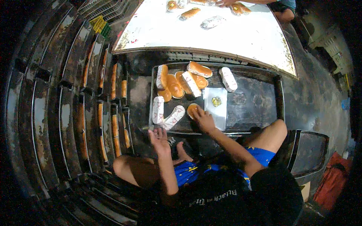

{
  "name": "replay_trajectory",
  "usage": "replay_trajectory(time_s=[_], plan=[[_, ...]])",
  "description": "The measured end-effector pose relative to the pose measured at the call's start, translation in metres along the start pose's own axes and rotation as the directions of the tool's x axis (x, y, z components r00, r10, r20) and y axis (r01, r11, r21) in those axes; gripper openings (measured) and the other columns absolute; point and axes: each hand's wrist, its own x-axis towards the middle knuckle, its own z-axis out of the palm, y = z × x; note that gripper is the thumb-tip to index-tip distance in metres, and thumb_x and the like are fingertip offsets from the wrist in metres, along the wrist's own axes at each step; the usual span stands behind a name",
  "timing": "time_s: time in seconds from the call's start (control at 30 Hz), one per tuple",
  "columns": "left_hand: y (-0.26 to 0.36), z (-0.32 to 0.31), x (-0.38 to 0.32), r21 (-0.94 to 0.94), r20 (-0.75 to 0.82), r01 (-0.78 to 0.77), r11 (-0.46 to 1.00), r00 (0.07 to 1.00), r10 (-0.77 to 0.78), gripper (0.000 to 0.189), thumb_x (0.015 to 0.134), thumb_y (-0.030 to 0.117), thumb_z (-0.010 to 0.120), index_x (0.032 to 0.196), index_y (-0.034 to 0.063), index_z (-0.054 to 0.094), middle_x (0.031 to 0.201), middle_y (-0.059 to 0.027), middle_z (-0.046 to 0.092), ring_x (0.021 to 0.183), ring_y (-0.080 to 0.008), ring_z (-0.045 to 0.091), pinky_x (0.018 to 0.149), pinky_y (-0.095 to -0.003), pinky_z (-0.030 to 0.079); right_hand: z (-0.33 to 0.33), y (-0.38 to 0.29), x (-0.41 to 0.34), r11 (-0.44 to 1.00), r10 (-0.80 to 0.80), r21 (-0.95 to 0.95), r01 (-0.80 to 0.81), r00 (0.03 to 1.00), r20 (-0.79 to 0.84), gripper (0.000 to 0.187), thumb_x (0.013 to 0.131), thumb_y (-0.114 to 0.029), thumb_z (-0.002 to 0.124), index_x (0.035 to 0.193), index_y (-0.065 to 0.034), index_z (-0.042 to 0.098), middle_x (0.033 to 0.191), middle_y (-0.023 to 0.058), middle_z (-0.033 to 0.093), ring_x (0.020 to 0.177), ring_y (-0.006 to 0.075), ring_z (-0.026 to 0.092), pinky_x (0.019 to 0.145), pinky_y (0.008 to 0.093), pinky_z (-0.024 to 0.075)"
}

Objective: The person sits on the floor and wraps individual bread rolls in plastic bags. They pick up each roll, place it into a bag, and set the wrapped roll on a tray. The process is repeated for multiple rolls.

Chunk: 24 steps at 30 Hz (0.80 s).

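Observation:
My right hand (205, 120) rests its fingers on a long bread roll (192, 111) lying in a dark metal baking tray (254, 130). My left hand (159, 141) is palm up with its fingers apart at the tray's near left edge, close to a printed paper-wrapped roll (174, 115). Whether it touches any thin wrapping there I cannot tell. Several brown rolls (174, 86) lie together at the tray's left, with paper-wrapped ones among them. Right of my right hand is a stack of clear plastic bags (215, 113) with small round yellow-green labels (217, 102) on it. A wrapped roll (228, 79) lies behind the bags.
Beyond the tray stands a white table (203, 38) with bagged rolls (190, 13); another person's hand (224, 2) reaches over it. Stacked metal trays (65, 124) with rolls fill the left. Plastic crates (99, 24) stand at the back left. A dark tray (309, 152) is at right.

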Motion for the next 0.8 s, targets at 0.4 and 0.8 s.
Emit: replay_trajectory(time_s=[0.4, 0.8], plan=[[-0.043, 0.04, -0.045, 0.08, 0.211, 0.012, 0.997, 0.977, -0.029, 0.054, 0.077, 0.005, 0.043, 0.127, 0.0113, 0.022, 0.113, -0.017, 0.042, 0.103, -0.0304, 0.045, 0.088, -0.0411, 0.037, -0.092, -0.038, -0.101, 0.757, -0.449, 0.357, 0.547, 0.833, -0.324, 0.06, 0.057, -0.004, 0.063, 0.114, -0.0141, 0.047, 0.119, 0.0064, 0.044, 0.081, 0.0268, 0.049, 0.066, 0.0341, 0.0397], [-0.061, 0.036, -0.066, 0.22, 0.282, 0.38, 0.898, 0.857, -0.432, 0.047, 0.081, 0.03, 0.042, 0.121, 0.008, 0.032, 0.104, -0.0153, 0.05, 0.091, -0.0281, 0.051, 0.08, -0.0422, 0.042, -0.114, -0.048, -0.087, 0.776, -0.19, 0.537, 0.332, 0.934, -0.303, 0.043, 0.065, -0.005, 0.062, 0.106, -0.0031, 0.052, 0.111, 0.016, 0.049, 0.08, 0.0305, 0.049, 0.066, 0.0344, 0.0379]])
